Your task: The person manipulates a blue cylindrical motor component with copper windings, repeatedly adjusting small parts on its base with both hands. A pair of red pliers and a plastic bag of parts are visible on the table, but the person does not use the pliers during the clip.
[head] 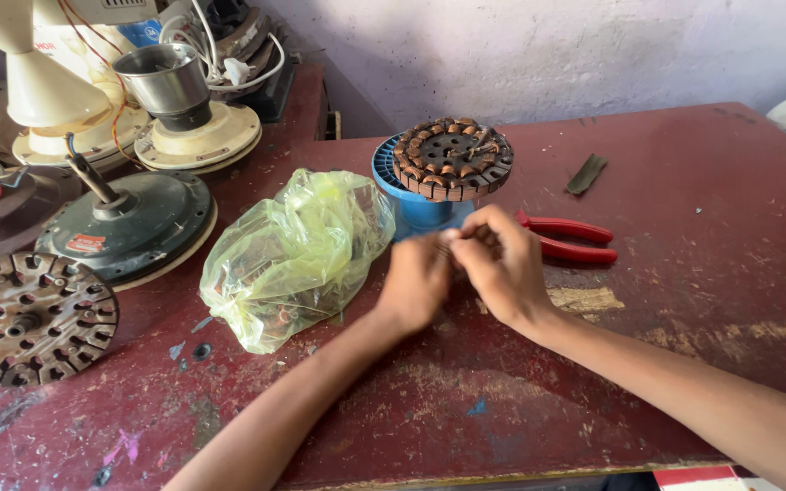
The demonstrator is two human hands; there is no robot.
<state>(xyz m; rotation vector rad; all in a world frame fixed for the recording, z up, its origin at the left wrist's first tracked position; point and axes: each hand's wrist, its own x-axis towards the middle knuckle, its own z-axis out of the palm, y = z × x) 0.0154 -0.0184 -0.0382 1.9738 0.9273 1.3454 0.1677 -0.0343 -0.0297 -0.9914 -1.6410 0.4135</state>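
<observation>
My left hand (417, 280) and my right hand (500, 265) meet fingertip to fingertip over the dark red table (666, 382), pinching something small that I cannot make out. Just beyond them a round motor stator with copper windings (452, 157) rests on a blue plastic spool (416, 207). Red-handled pliers (568, 239) lie right of my right hand. A crumpled yellow-green plastic bag (295, 256) with copper bits inside sits left of my left hand.
A bare slotted stator core (27, 316) lies at the far left, a grey fan motor housing (129, 223) behind it. Cream fan bases and a metal cup (167, 86) crowd the back left. A dark flat strip (586, 174) lies near the wall.
</observation>
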